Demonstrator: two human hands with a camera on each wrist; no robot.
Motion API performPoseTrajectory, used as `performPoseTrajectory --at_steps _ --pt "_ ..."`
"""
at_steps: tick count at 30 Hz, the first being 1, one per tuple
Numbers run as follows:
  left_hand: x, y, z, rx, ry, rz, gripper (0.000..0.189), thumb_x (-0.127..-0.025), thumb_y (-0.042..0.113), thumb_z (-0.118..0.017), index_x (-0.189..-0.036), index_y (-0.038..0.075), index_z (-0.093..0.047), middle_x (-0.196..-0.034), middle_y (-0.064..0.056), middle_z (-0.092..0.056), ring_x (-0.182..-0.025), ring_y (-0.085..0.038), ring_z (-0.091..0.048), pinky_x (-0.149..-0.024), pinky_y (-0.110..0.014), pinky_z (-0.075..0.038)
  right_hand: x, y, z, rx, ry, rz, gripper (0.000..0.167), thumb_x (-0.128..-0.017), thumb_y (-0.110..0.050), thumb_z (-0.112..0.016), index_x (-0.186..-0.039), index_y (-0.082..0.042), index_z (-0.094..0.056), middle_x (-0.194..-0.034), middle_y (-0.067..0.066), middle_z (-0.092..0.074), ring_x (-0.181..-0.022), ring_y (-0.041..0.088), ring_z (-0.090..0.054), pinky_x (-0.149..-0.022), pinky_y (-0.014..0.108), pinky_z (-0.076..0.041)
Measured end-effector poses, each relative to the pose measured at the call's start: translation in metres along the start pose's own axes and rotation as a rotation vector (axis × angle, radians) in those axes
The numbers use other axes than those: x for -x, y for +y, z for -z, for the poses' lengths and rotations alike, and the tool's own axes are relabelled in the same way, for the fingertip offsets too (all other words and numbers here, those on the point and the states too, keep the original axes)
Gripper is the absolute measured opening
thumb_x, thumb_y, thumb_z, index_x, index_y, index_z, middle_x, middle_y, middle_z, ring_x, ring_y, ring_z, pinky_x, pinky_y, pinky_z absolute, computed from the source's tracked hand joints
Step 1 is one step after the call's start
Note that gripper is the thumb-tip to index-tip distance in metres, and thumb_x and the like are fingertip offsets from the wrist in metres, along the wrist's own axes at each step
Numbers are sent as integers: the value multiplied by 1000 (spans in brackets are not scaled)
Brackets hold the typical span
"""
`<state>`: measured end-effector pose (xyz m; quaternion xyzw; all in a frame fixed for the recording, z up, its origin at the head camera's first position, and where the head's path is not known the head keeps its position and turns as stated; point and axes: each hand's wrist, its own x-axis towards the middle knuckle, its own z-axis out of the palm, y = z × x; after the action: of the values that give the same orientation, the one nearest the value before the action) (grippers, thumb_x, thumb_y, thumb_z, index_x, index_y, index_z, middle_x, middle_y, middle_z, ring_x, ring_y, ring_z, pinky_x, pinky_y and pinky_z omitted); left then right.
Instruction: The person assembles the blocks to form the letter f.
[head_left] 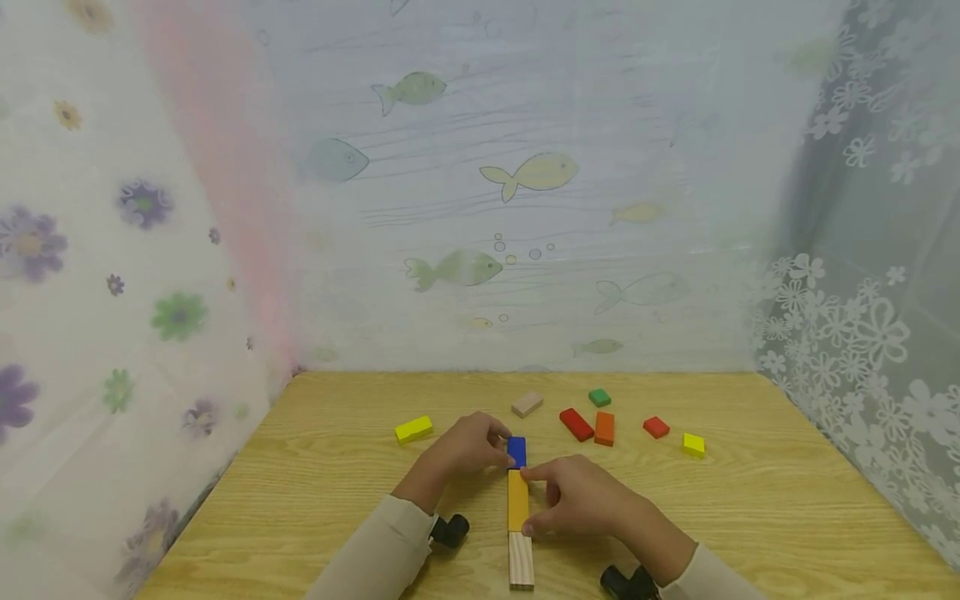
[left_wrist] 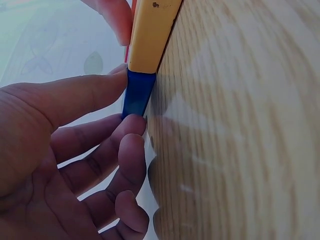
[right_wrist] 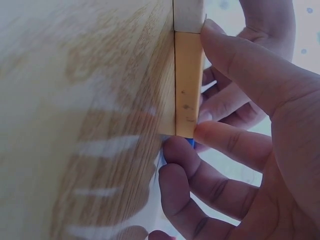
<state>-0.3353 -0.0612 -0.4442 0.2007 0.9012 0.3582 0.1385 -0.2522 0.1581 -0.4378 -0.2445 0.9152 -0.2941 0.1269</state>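
Beneath the amber block point(head_left: 518, 500) spreads a wood-grained table point(head_left: 300, 517); fish-printed sheeting point(head_left: 450, 208) hangs beyond it. The right hand point(head_left: 585, 500) pinches this smooth oblong; at its far end, the left hand point(head_left: 468, 446) pinches the blue block point(head_left: 517, 451). A streaky wooden block point(head_left: 521, 562) abuts its near end. Only the wrist views show dark specks on the amber side.
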Motion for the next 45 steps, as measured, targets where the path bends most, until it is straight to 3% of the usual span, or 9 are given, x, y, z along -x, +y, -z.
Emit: performPoseTrajectory --at_steps 45 --pt "2 0 0 9 -14 24 47 -84 24 -87 -124 6 -71 -86 -1 -68 -75 -20 -61 -70 -35 -52 -1 3 0 0 0 -11 74 -78 -50 -88 -140 -18 -66 -64 -7 -59 -54 9 -51 -49 24 -36"
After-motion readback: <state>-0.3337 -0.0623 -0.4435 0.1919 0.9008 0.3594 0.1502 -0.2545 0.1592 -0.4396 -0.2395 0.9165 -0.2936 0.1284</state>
